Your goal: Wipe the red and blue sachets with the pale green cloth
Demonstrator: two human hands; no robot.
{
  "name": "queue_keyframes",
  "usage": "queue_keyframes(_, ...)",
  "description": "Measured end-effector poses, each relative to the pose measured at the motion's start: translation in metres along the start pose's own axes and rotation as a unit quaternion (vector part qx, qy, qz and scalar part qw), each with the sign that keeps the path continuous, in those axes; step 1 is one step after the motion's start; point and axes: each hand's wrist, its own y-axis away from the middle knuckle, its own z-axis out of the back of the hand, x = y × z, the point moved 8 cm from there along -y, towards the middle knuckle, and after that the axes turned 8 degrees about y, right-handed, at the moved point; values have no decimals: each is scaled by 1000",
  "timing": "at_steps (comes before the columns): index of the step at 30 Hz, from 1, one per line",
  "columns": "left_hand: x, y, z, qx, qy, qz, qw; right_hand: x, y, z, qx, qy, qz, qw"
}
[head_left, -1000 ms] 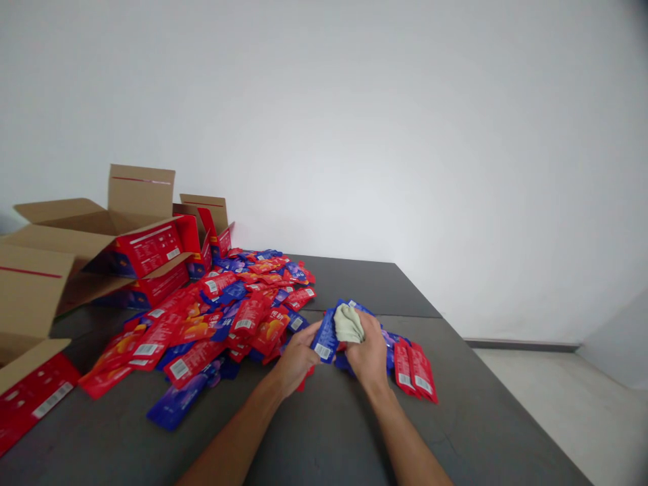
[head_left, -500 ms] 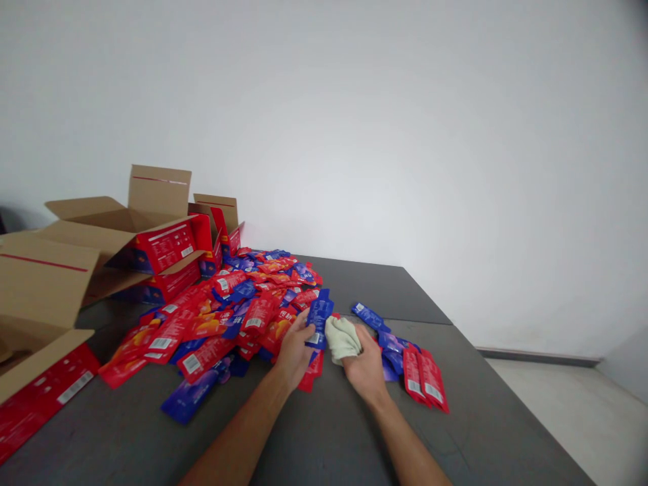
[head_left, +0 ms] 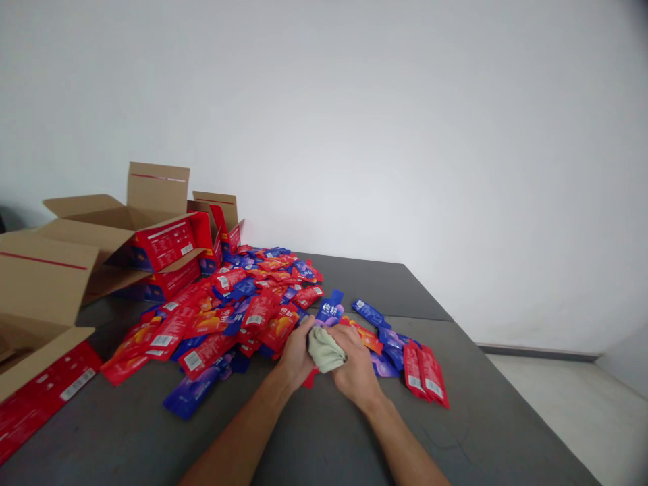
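Near the middle of the dark table, my left hand [head_left: 297, 356] grips a blue pouch [head_left: 330, 308] whose front, with white characters, faces up. My right hand [head_left: 357, 368] is closed on a pale green cloth [head_left: 325, 349], which lies against the lower part of the pouch and hides it. Both hands are close together, the cloth between them. Just beyond my right hand is a red and orange pouch [head_left: 365, 335]. A large heap of red and blue pouches [head_left: 258, 314] spreads to the left of my left hand.
Open cardboard boxes [head_left: 165, 246] stand at the left, with another open box [head_left: 50, 385] nearer. To the right lie blue pouches [head_left: 392, 347] and two red pouches [head_left: 424, 372] side by side. The dark table [head_left: 445, 432] ends at a slanting right edge; a white wall stands behind.
The blue pouch has turned from its barcode side to its front. The cloth in my right hand has moved left onto it. A red and orange pouch now shows beyond my right hand.
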Motion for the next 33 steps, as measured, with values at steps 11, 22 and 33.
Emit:
queue_keyframes(11, 9, 6, 5, 5, -109, 17, 994, -36, -1, 32, -105, 87, -65, 988)
queue_keyframes(22, -49, 10, -4, 18, -417, -252, 873, -50, -5, 28, -57, 89, -96, 990)
queue_keyframes(33, -10, 8, 9, 82, -796, -245, 547, -91, 2, 42, -64, 161, -158, 972)
